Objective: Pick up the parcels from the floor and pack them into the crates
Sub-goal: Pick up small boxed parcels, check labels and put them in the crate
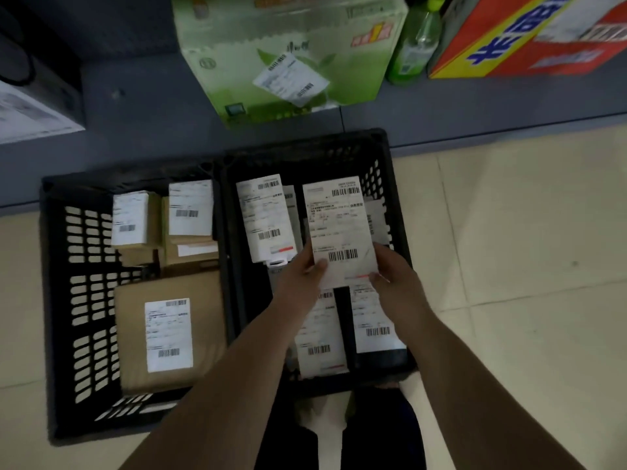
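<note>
Two black slotted crates stand side by side on the floor. The left crate (57,300) holds a large brown parcel (129,334) at the front and several small cardboard boxes (190,228) at the back. The right crate (383,154) holds several flat parcels with white labels. Both my hands hold one white labelled parcel (339,225) over the right crate: my left hand (303,276) grips its lower left corner with the thumb on top, and my right hand (395,276) grips its lower right corner.
Behind the crates, on a dark grey raised strip, stand a green carton (288,52), a green bottle (415,45) and a red and yellow carton (529,35). A white box (30,110) sits at the far left. Beige floor tiles (526,249) lie to the right.
</note>
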Available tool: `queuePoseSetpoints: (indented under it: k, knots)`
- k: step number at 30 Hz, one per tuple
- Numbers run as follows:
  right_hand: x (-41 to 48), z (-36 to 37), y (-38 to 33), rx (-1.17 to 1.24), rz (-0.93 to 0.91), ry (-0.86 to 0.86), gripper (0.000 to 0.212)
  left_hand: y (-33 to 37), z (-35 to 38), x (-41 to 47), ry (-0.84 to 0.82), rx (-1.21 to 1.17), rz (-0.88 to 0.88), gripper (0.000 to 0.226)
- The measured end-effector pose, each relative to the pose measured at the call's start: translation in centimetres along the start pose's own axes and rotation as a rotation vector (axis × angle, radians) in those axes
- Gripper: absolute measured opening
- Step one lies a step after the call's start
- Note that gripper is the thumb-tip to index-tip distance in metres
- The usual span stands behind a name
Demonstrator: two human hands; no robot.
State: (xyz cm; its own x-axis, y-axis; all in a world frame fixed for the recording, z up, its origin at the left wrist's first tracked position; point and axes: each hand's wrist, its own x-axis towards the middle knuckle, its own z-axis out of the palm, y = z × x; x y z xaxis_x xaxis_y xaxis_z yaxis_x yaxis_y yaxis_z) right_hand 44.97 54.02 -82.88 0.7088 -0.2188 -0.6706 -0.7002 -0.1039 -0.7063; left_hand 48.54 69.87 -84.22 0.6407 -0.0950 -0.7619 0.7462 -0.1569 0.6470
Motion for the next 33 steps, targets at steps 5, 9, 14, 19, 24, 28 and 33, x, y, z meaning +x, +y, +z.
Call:
queuePoseSetpoints:
  k: [5, 9, 14, 19, 24, 28, 33]
  knots:
    - [5.6, -0.5, -0.8, 0.011, 0.008, 0.06, 0.048, 0.9, 1.3, 5.7, 0.049, 0.087, 0.027, 0.042]
    - [9.0, -0.3, -1.0, 0.023, 0.016, 0.163, 0.049, 1.7, 2.6, 9.5, 0.027, 0.243, 0.059, 0.05]
    - [11.8, -0.1, -0.5, -0.028, 0.022, 0.256, 0.06, 1.8, 4.0, 12.5, 0.014, 0.211, 0.014, 0.06]
    - [13.0, 0.1, -0.7, -0.076, 0.011, 0.258, 0.054, 2.0, 3.9, 14.4, 0.014, 0.158, 0.01, 0.067]
    - [13.5, 0.8, -0.2, -0.205, -0.016, 0.219, 0.05, 1.4, 4.0, 14.8, 0.011, 0.099, 0.021, 0.07]
    - [12.8, 1.6, -0.3, -0.395, -0.016, 0.183, 0.074, 0.9, 4.5, 14.6, 0.038, 0.058, 0.035, 0.071]
    - [11.0, 2.2, 0.2, -0.646, -0.128, 0.228, 0.078, 1.5, 5.4, 13.6, 0.055, 0.089, 0.076, 0.07]
